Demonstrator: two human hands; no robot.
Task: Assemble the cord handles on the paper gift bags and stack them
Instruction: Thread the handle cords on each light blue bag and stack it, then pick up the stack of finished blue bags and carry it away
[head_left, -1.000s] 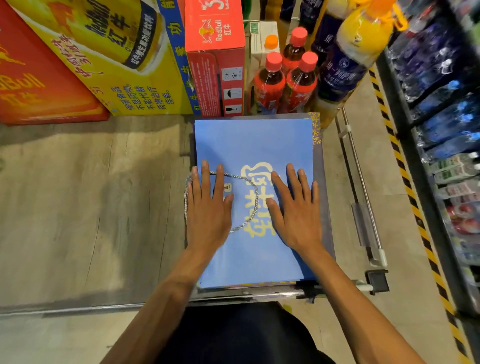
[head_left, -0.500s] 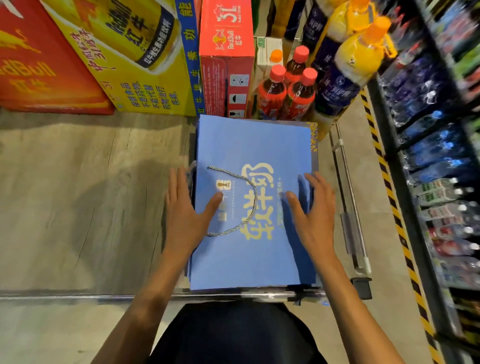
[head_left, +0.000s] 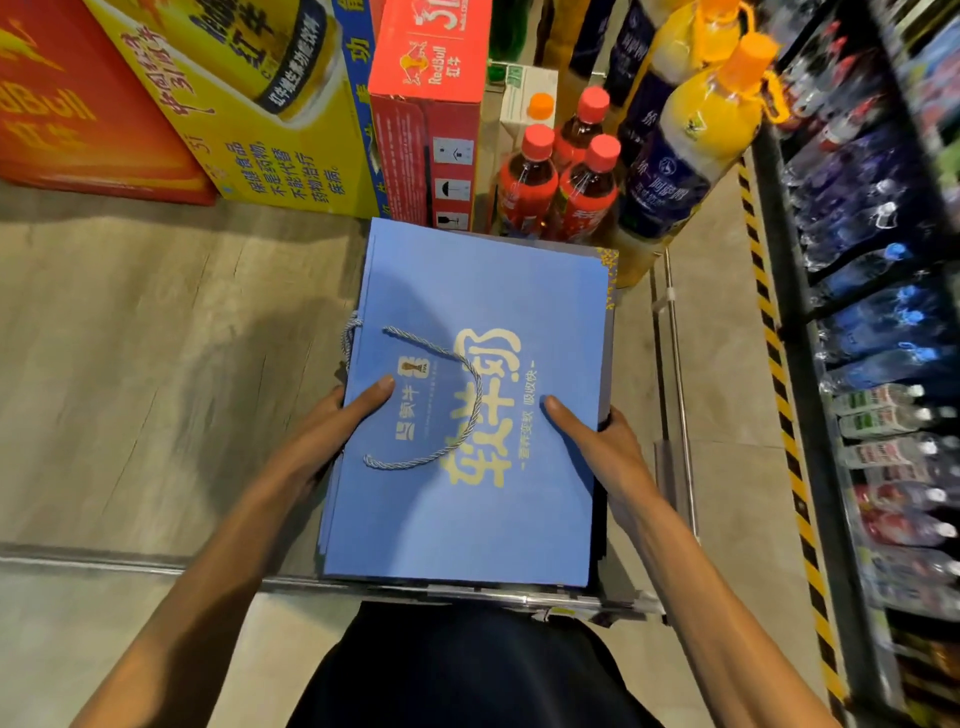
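1. Left hand (head_left: 332, 423) grips the left edge of the blue gift bag stack (head_left: 483, 291), thumb on top, fingers tucked underneath out of sight.
2. Right hand (head_left: 602, 441) clamps the right edge the same way.
3. Silvery cord handle (head_left: 475, 400) lies looped flat on the top bag.
4. The stack is right in front of the person, with red-capped bottles (head_left: 530, 187) just behind it.

shelf bottles (head_left: 883, 332) blurred, lower bags (head_left: 609, 270) mostly covered (edges only)
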